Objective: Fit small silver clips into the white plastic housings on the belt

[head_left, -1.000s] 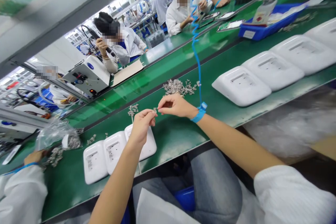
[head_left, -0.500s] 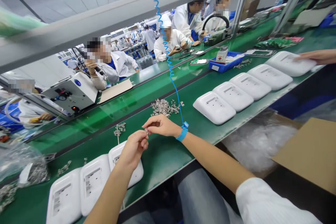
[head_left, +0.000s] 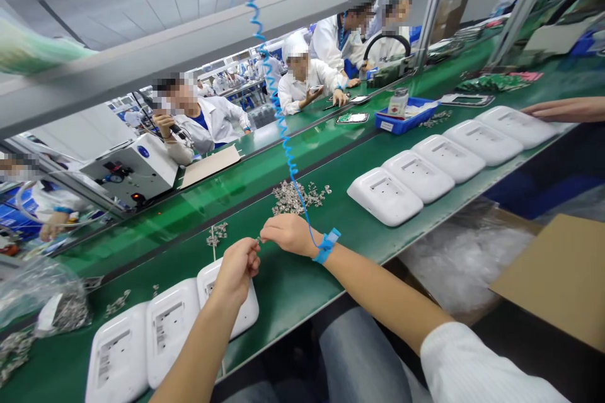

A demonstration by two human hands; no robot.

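Nearest the camera, three white plastic housings (head_left: 172, 327) lie side by side at the near edge of the green conveyor belt (head_left: 293, 283). Above the rightmost of them the left hand (head_left: 236, 267) and the right hand (head_left: 289, 234) meet, fingertips pinched together on a small metal clip (head_left: 259, 240) held between them over the belt; the clip is too small to make out in detail. The left fingers are curled tight at thumb and forefinger, the right hand is likewise closed around the same piece. A blue wrist strap (head_left: 326, 244) circles the right wrist, and its coiled blue cord (head_left: 274, 94) rises toward the overhead rail. Just beyond the hands lie two heaps of loose metal clips, a small one (head_left: 216, 233) to the left and a larger one (head_left: 297, 196) behind the right hand. To the right, four more white housings (head_left: 449, 167) sit in a row along the belt, with another person's hand (head_left: 562, 110) resting at the last. Farther back stands a blue tray (head_left: 401, 118), and across the line several people in white coats sit working.
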